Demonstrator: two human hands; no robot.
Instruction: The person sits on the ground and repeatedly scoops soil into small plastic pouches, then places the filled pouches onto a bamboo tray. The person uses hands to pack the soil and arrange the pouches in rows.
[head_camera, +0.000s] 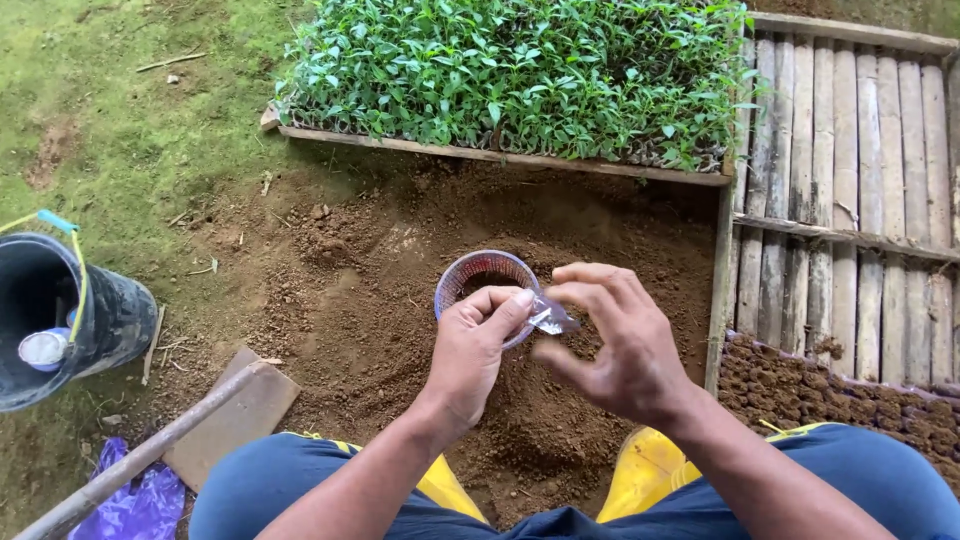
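Observation:
My left hand (470, 350) and my right hand (612, 340) are held together over a mound of loose brown soil (420, 300). Between their fingertips they pinch a small clear plastic bag (552, 318). Just behind my left hand a clear plastic cup (472, 272) with some soil in it sits on the mound. My blue-trousered knees and yellow boots (645, 470) are at the bottom of the view.
A wooden tray of green seedlings (520, 70) stands beyond the soil. A slatted bamboo rack (850, 190) is on the right, with filled soil bags (830, 385) at its near end. On the left are a black bucket (60, 310), a wooden handle (140, 455) and purple plastic (135, 500).

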